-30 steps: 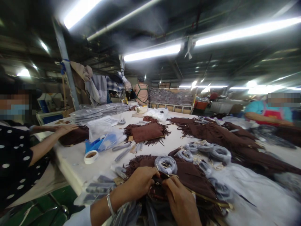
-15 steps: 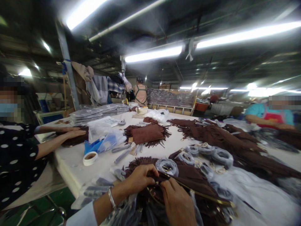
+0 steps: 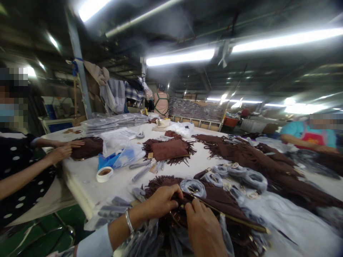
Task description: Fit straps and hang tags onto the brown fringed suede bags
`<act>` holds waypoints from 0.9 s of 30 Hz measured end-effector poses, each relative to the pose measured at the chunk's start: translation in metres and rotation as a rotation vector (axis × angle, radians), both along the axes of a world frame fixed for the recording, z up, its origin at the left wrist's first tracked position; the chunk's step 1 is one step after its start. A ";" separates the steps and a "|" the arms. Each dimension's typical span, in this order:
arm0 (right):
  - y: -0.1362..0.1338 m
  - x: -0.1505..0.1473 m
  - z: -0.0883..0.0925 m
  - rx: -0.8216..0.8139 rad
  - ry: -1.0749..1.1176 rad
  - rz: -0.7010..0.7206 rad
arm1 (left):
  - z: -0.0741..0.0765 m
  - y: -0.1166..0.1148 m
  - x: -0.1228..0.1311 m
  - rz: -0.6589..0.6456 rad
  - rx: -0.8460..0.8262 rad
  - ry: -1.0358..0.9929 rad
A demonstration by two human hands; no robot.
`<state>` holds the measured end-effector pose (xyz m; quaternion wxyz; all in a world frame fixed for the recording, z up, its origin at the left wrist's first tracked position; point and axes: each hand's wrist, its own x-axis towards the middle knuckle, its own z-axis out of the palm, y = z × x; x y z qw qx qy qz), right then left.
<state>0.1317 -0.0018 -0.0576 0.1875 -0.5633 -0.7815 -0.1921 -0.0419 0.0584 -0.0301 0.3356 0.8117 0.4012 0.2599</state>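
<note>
A brown fringed bag (image 3: 222, 200) with a gold zipper lies in front of me, its mouth parted. My left hand (image 3: 163, 201), with a silver bangle at the wrist, pinches the bag's edge near a small metal fitting. Close beside it, my right hand (image 3: 205, 228) has its fingers curled onto the same edge; the fingertips are partly hidden. A coiled strap in grey wrapping (image 3: 193, 188) rests on the bag just beyond my hands. More wrapped straps (image 3: 253, 179) with gold clasps lie to the right. Plastic-wrapped pieces (image 3: 146, 237) crowd below my left forearm.
Another brown fringed bag (image 3: 170, 149) lies mid-table. A tape roll (image 3: 104, 174) and blue plastic (image 3: 109, 161) are at left. There a co-worker's hands (image 3: 60, 151) are by a brown bag (image 3: 87, 148). A brown pile (image 3: 257, 160) and white plastic (image 3: 292, 217) spread right.
The co-worker at left has drawn their hands back from lying flat on the brown bag to its left edge. My hands stay at the bag's edge; the view has shifted slightly.
</note>
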 end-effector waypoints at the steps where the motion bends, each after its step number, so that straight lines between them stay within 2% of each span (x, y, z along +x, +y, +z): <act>1: 0.000 -0.001 0.004 -0.007 -0.015 0.005 | 0.000 0.000 0.000 0.000 0.006 0.002; 5: 0.000 -0.004 0.010 -0.037 -0.056 0.036 | -0.004 0.000 -0.001 0.007 0.010 -0.033; 11: 0.003 -0.001 -0.003 -0.080 0.049 0.055 | -0.006 0.001 -0.001 0.036 0.035 -0.092; 14: 0.002 0.004 -0.001 -0.123 0.091 0.068 | -0.007 0.001 -0.001 0.009 0.046 -0.115; 19: 0.002 0.004 0.010 -0.234 0.162 0.119 | -0.017 0.003 0.000 -0.023 -0.022 -0.144; 23: 0.005 0.004 0.009 -0.293 0.286 0.104 | -0.022 0.007 -0.001 -0.016 -0.089 -0.158; 27: 0.006 0.008 0.008 -0.333 0.394 0.099 | -0.020 0.009 -0.005 -0.066 -0.127 -0.121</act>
